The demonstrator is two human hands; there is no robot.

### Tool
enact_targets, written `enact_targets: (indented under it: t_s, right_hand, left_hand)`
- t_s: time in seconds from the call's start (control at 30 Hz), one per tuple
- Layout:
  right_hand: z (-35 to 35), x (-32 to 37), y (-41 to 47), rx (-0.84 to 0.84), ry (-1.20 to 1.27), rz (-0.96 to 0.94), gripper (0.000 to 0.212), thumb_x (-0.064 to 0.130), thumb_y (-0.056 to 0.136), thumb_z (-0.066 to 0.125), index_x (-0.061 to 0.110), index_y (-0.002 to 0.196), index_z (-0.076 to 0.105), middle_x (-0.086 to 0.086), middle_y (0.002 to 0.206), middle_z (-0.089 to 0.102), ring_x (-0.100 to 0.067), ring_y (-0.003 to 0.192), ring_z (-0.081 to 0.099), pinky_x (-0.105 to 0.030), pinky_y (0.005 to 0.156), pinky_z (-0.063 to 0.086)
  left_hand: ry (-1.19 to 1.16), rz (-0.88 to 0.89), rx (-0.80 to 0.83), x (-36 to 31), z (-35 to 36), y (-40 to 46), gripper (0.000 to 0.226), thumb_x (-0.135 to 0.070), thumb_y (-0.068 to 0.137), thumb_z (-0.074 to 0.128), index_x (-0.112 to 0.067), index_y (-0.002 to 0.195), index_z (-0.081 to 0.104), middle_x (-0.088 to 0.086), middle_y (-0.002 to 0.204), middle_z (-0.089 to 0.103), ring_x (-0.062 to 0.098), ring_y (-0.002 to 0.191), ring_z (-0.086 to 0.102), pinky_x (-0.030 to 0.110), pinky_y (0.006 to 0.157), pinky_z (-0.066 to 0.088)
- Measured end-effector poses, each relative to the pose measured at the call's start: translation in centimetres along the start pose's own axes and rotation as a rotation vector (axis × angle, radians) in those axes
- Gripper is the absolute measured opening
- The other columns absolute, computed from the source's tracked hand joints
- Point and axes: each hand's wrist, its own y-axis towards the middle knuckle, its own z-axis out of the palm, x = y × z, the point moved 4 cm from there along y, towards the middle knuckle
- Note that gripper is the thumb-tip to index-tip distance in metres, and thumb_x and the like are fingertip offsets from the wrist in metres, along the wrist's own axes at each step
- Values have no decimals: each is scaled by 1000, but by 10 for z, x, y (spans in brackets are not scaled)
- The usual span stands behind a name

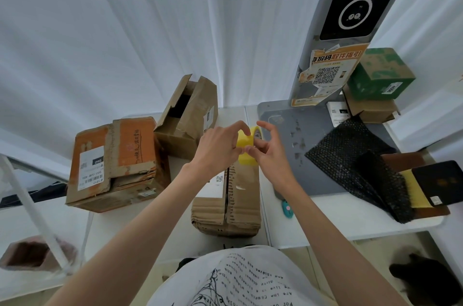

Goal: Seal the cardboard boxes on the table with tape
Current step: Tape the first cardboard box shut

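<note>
A yellow tape roll (245,152) is held above the far end of a small brown cardboard box (234,203) lying in front of me. My left hand (220,147) grips the roll from the left, fingers curled over its top. My right hand (269,147) pinches at the roll's edge from the right with thumb and fingertips. An orange and brown box (115,162) sits to the left, flaps down. Behind it a brown box (186,115) stands with its top flaps open.
A grey mat (288,145) covers the table's right part, with black bubble wrap (360,162) and a dark pouch (438,180) on it. A green box (380,75) is stacked at the far right beside a kiosk post (333,55). A small teal cutter (287,209) lies near the front box.
</note>
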Motion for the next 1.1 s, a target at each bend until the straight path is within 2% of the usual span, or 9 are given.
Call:
enact_targets:
  t_s: [0.13, 0.23, 0.37, 0.57, 0.63, 0.77, 0.83, 1.0, 1.1]
  right_hand:
    - [0, 1, -2, -10, 8, 5, 62, 13, 94, 71, 37, 140, 38, -11, 108, 73, -21, 97, 72, -41, 95, 57]
    - [1, 2, -4, -6, 6, -1, 61, 12, 93, 72, 39, 137, 40, -12, 106, 74, -18, 96, 73, -34, 91, 57]
    - [2, 1, -6, -14, -10, 19, 60, 12, 92, 73, 39, 135, 41, -7, 102, 76, -16, 94, 73, -30, 85, 55]
    - [6, 1, -8, -16, 8, 16, 59, 5, 92, 70, 33, 135, 42, -5, 101, 77, -17, 96, 73, -37, 89, 57]
    - [5, 5, -6, -22, -27, 12, 58, 7, 93, 70, 34, 135, 41, -3, 104, 76, -17, 100, 72, -44, 97, 55]
    - [5, 7, -5, -29, -46, 34, 59, 10, 91, 73, 33, 135, 41, -3, 108, 76, -18, 104, 71, -49, 103, 52]
    - [6, 8, -6, -20, -51, 42, 59, 10, 91, 73, 32, 136, 41, -3, 107, 76, -19, 104, 71, -50, 103, 51]
    - [6, 10, -6, -12, -66, 34, 59, 8, 92, 72, 31, 136, 40, -3, 105, 76, -17, 101, 71, -49, 101, 52]
    - [6, 12, -4, -20, -71, 41, 58, 9, 92, 72, 32, 136, 40, -2, 107, 76, -17, 103, 70, -50, 103, 51]
  left_hand:
    - [-29, 6, 5, 1, 1, -2, 30, -31, 93, 73, -26, 119, 60, -11, 59, 42, 7, 54, 43, 31, 66, 50]
    - [-54, -6, 7, 5, 3, -2, 29, -25, 91, 75, -27, 116, 60, -11, 59, 41, 8, 54, 42, 25, 59, 38]
    - [-68, -37, 26, 9, 5, -2, 30, -19, 86, 76, -29, 110, 60, -9, 59, 43, 8, 55, 42, 26, 58, 38]
    - [-11, -51, 92, 12, 4, 0, 24, -17, 84, 74, -33, 81, 57, -9, 59, 44, 8, 56, 44, 27, 62, 37]
    - [-20, -54, 39, 10, 0, 0, 23, -20, 82, 77, -30, 90, 58, -11, 57, 44, 6, 56, 44, 29, 64, 40]
    - [-48, -41, -10, 9, -5, 2, 41, -30, 80, 82, -29, 116, 63, -15, 56, 43, 1, 55, 43, 31, 75, 43]
    - [-49, -31, 2, 8, -4, 2, 38, -30, 83, 81, -29, 117, 65, -14, 58, 44, 3, 56, 44, 31, 76, 46]
    - [-92, -37, -8, 8, -1, 0, 33, -23, 84, 80, -28, 113, 65, -10, 58, 44, 8, 53, 42, 17, 64, 32]
    - [-139, -58, 0, 8, -2, 2, 31, -21, 84, 81, -28, 111, 65, -9, 57, 43, 8, 53, 42, 18, 60, 33]
